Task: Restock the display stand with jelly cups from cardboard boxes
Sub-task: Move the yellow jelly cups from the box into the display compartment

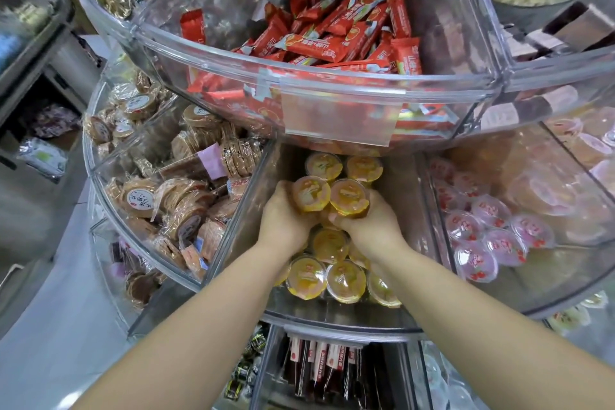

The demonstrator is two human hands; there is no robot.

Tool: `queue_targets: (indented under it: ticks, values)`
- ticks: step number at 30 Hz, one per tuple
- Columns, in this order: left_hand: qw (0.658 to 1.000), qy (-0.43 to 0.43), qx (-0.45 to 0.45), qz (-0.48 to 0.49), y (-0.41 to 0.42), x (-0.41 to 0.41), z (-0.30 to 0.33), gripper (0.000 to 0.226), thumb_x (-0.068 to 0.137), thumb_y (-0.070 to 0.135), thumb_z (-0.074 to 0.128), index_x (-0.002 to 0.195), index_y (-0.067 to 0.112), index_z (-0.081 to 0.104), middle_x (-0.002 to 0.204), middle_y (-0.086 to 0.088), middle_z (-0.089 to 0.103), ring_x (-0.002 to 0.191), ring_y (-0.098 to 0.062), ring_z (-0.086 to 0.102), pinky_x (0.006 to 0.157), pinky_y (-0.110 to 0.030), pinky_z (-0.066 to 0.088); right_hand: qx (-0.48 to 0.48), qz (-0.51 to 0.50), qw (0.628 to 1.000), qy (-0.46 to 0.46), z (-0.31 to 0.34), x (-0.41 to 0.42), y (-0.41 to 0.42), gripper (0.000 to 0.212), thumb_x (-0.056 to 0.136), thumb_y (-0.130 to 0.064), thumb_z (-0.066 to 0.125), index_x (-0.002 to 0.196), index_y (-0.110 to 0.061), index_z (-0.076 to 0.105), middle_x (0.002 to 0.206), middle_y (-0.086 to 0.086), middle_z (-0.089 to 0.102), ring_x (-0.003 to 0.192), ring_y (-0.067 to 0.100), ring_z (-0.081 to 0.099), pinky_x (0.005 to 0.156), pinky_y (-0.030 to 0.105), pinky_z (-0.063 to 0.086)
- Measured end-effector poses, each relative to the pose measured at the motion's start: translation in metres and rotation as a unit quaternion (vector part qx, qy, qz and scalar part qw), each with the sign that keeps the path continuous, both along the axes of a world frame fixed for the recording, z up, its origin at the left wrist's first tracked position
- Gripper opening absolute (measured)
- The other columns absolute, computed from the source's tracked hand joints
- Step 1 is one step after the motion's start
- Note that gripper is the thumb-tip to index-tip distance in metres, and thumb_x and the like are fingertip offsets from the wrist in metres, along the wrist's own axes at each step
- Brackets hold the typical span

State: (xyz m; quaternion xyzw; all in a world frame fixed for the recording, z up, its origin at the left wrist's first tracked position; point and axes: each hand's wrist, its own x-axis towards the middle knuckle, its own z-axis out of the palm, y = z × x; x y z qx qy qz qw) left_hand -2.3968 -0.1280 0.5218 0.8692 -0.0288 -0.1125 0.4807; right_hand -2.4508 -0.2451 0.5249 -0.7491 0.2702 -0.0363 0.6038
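Both my hands reach into the middle clear compartment [253, 176] of the round display stand's second tier. My left hand [283, 220] grips a yellow jelly cup [311, 193] by its side. Beside it, my right hand [369, 220] is closed on another yellow jelly cup [349, 196]. The two cups touch each other, lids up. Two more yellow cups [324, 165] lie behind them under the upper tier. Several yellow cups [306, 276] line the front of the compartment below my wrists. No cardboard box is in view.
The upper tier bin [332, 100] of red wrapped bars overhangs the compartment. Wrapped round biscuits [143, 196] fill the left section; pink jelly cups [489, 236] fill the right one. A lower tier holds dark stick packs [319, 366]. A grey shelf unit [40, 83] stands far left.
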Motion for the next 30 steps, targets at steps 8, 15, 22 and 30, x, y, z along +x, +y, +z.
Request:
queue_targets:
  ticks: [8, 15, 22, 30]
  values:
    - [0.989, 0.086, -0.118, 0.024, 0.0, -0.003, 0.004, 0.055, 0.068, 0.015, 0.082, 0.116, 0.021, 0.056, 0.097, 0.008, 0.062, 0.084, -0.006, 0.059, 0.067, -0.018, 0.044, -0.009, -0.006, 1.0, -0.008, -0.007, 0.002, 0.003, 0.03, 0.076, -0.02, 0.074, 0.091, -0.035, 0.053, 0.098, -0.007, 0.064, 0.091, 0.015, 0.06, 0.077, 0.029, 0.05]
    - [0.998, 0.039, -0.035, 0.023, 0.002, -0.002, 0.003, 0.05, 0.074, 0.019, 0.076, 0.118, 0.016, 0.052, 0.115, -0.003, 0.063, 0.105, -0.021, 0.058, 0.084, -0.027, 0.043, -0.004, -0.008, 1.0, 0.001, -0.005, 0.0, 0.001, 0.029, 0.078, -0.013, 0.07, 0.094, -0.031, 0.054, 0.088, -0.012, 0.061, 0.08, 0.009, 0.057, 0.06, 0.018, 0.043]
    - [0.997, 0.066, -0.042, 0.014, 0.003, -0.004, 0.009, 0.044, 0.077, 0.021, 0.074, 0.117, 0.02, 0.056, 0.109, 0.003, 0.063, 0.096, -0.013, 0.057, 0.078, -0.026, 0.043, -0.043, 0.0, 0.998, 0.041, -0.006, 0.0, 0.005, 0.019, 0.082, -0.019, 0.068, 0.097, -0.02, 0.058, 0.107, 0.006, 0.063, 0.094, 0.022, 0.06, 0.076, 0.03, 0.049]
    - [0.98, 0.105, -0.158, -0.063, 0.039, -0.032, 0.038, 0.054, 0.082, 0.002, 0.065, 0.128, 0.024, 0.047, 0.122, 0.007, 0.057, 0.105, -0.007, 0.057, 0.082, -0.018, 0.046, 0.185, -0.017, 0.982, 0.019, 0.034, -0.032, 0.004, 0.029, 0.079, 0.001, 0.066, 0.103, -0.013, 0.055, 0.098, 0.006, 0.064, 0.085, 0.018, 0.063, 0.062, 0.021, 0.051]
